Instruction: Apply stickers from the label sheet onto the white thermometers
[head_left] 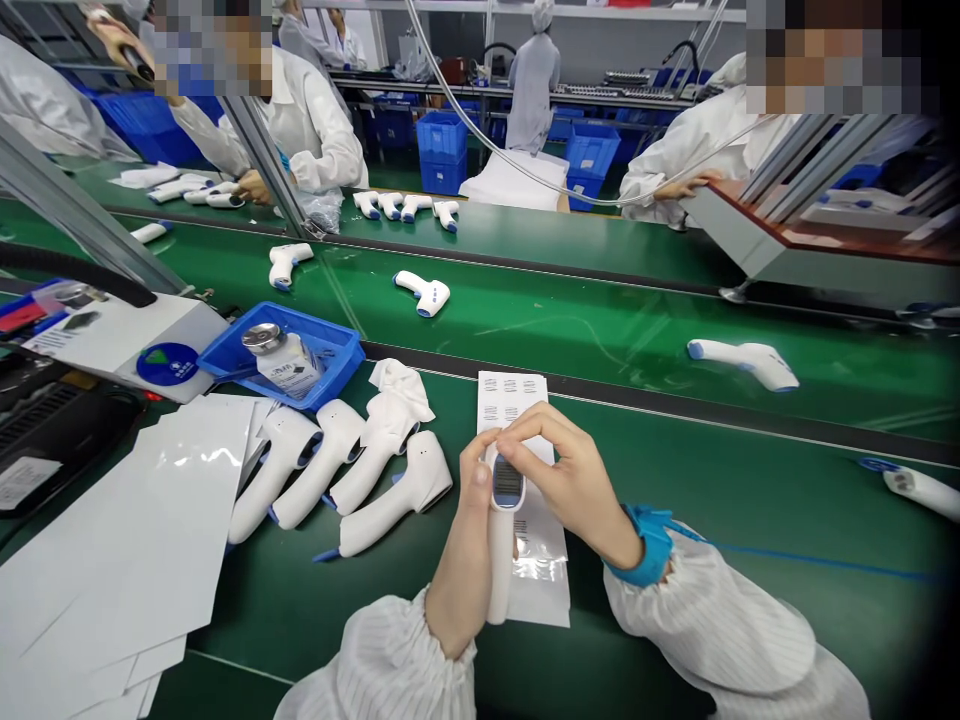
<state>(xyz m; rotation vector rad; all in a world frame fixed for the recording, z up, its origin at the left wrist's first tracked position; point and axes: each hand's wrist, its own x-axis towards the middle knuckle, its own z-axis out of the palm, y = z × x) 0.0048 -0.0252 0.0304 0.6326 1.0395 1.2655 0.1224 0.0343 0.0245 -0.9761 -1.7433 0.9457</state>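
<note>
Presumably light, rigid; best handle-held. My left hand (pixel 470 535) grasps the white plastic pistol-shaped device (pixel 500 545); right hand (pixel 576 480): hold unclear.

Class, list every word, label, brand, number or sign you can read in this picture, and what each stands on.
No words, brands or numbers can be read.
Label sheet: rows of print, too small.
White bottle: printed label, blurred.
Round blue sticker: a green shape and small white marks, unreadable.
Black device at left: white label, too blurred.
Held white device: dark screen, no legible figures.
</note>
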